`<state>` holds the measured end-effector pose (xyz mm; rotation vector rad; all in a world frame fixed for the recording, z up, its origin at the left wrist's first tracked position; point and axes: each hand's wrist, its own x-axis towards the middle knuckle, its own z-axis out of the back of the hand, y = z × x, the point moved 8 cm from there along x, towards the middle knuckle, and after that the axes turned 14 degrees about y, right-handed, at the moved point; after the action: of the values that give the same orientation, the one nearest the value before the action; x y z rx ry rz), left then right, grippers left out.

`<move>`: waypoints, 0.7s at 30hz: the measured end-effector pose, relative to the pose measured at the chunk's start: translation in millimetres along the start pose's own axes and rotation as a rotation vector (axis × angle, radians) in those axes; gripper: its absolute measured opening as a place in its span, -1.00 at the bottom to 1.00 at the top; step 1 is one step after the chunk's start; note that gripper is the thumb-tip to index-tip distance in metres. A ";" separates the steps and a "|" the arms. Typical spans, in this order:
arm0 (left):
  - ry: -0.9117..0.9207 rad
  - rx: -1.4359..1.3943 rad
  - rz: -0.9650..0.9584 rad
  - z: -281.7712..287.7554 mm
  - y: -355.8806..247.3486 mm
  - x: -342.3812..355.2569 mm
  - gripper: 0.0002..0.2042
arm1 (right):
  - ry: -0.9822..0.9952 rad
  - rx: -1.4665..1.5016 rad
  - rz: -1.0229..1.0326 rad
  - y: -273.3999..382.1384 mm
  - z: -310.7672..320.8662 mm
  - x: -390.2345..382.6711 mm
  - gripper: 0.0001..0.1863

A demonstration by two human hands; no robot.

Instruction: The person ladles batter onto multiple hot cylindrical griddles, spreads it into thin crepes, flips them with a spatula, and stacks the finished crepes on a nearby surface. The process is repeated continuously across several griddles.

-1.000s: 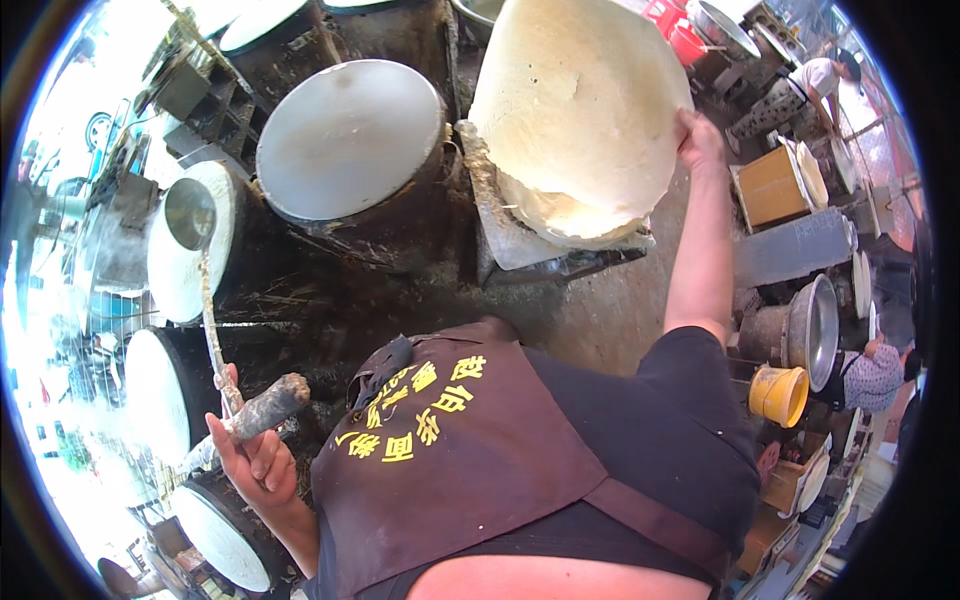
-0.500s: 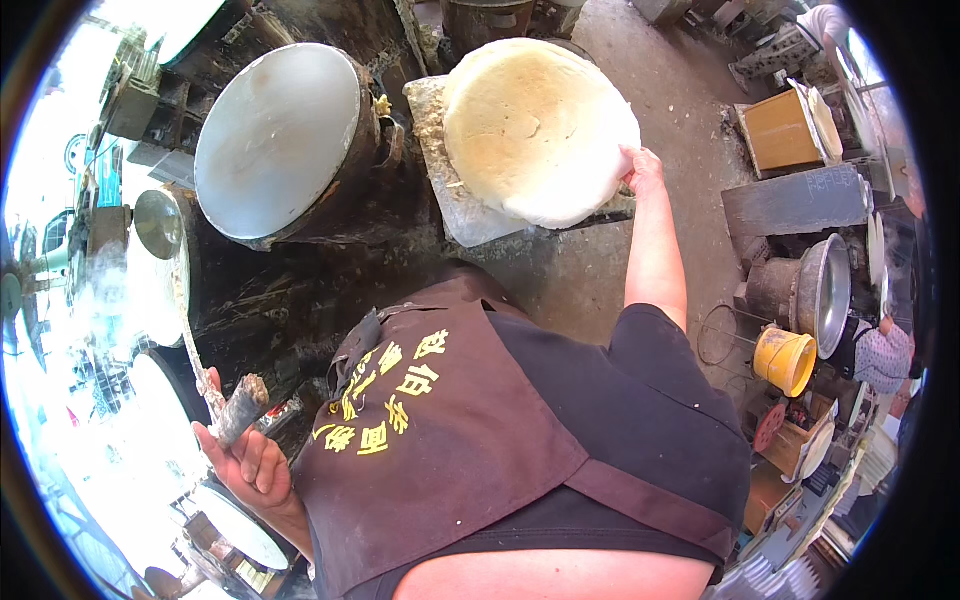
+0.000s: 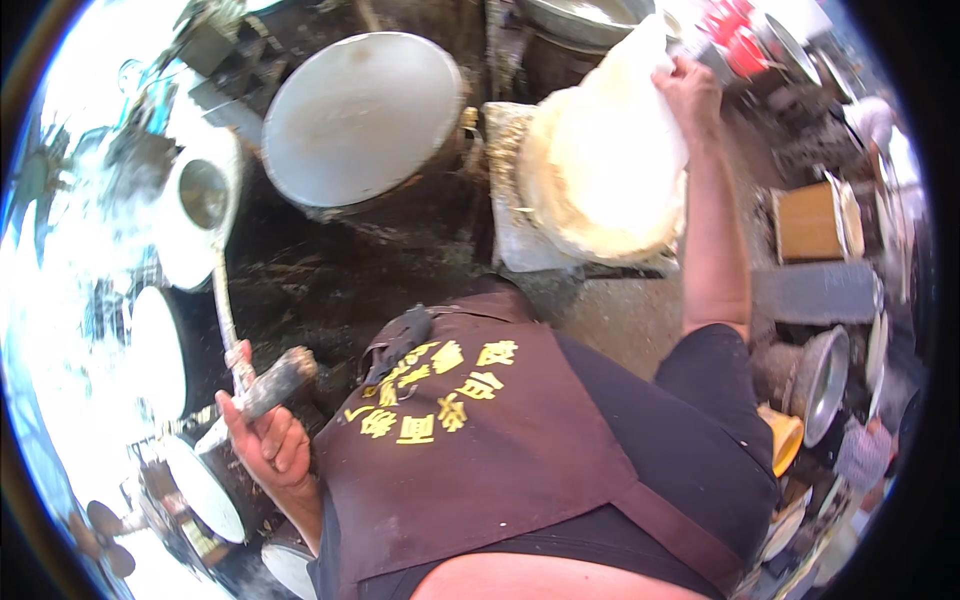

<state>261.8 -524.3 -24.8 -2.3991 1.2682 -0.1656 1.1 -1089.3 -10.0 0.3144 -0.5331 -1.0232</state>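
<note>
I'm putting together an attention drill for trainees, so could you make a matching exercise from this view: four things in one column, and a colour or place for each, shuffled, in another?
Column one
1. Round flatbread
2. Thick worn stick
3. Bucket
4. Apron

Column two
A. Yellow, at the right of the picture
B. Gripped at its edge by the right hand
C. Dark brown, on the wearer's body
D. In the left hand

Right pairs: 1-B, 2-D, 3-A, 4-C.
</note>
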 end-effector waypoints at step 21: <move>-0.037 0.081 -0.084 54.0 -71.8 -50.5 -0.41 | 0.228 0.141 0.403 231.0 -251.9 -2.3 -0.65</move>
<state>303.3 -431.1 -39.3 -2.3761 1.1233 -0.1929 307.3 -972.9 -107.4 0.4231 -0.4390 -0.5528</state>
